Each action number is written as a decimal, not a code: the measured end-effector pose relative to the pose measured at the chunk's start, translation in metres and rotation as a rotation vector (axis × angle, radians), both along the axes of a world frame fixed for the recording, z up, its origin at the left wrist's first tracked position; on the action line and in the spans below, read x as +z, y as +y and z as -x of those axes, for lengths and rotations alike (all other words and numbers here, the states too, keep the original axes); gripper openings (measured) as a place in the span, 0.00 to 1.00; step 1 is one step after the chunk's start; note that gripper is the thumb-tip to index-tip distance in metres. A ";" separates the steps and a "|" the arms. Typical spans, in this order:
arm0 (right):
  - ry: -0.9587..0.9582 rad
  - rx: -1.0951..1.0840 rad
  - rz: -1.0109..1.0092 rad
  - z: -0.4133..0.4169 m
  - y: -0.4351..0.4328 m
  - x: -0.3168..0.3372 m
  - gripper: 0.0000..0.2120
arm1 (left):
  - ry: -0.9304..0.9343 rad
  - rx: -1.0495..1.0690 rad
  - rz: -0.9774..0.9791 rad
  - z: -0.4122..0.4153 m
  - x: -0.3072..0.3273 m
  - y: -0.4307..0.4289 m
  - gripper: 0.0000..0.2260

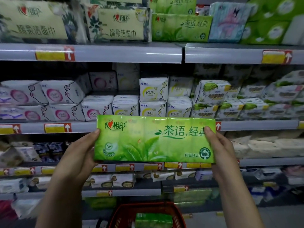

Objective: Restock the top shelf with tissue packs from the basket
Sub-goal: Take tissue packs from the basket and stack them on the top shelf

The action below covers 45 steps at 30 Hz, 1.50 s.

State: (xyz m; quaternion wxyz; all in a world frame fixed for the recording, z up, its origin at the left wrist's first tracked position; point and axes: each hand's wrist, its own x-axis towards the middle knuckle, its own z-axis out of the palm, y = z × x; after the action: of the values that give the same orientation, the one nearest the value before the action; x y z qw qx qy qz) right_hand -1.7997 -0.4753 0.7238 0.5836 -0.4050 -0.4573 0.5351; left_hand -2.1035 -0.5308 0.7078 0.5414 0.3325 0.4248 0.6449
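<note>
Through the head camera I see the left grip [79, 155] and the right grip [220, 150], both bare hands, closed on one long tissue pack [154, 140] at its short ends. The thumbs press on its front and the fingers are hidden behind. The pack is a flat rectangular block in glossy green film with a leaf print, held level in the air before the middle shelves, well below the top shelf [98, 52]. Up there a matching green pack [181, 27] stands between a cream floral pack [121, 24] and a pale blue pack [228, 22]. Low down, the red lattice-walled basket [121, 214] holds another green bundle [153, 219].
</note>
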 end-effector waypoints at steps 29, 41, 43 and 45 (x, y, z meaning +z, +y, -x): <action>0.048 -0.176 0.127 -0.013 -0.002 -0.001 0.43 | 0.024 -0.035 0.036 -0.019 0.009 0.014 0.40; 0.048 -0.109 0.085 -0.106 0.092 0.028 0.29 | 0.011 0.037 -0.032 -0.116 0.029 0.082 0.21; 0.019 -0.091 0.085 -0.117 0.104 0.037 0.26 | 0.022 0.056 -0.029 -0.129 0.032 0.093 0.33; 0.032 -0.086 0.084 -0.129 0.113 0.041 0.27 | 0.010 0.082 -0.050 -0.140 0.035 0.101 0.37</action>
State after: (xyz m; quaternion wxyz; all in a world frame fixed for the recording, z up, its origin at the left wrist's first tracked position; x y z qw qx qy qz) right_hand -1.6707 -0.3618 0.7649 0.5955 -0.4399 -0.4072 0.5348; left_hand -1.9633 -0.4302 0.7430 0.5040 0.3312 0.4245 0.6753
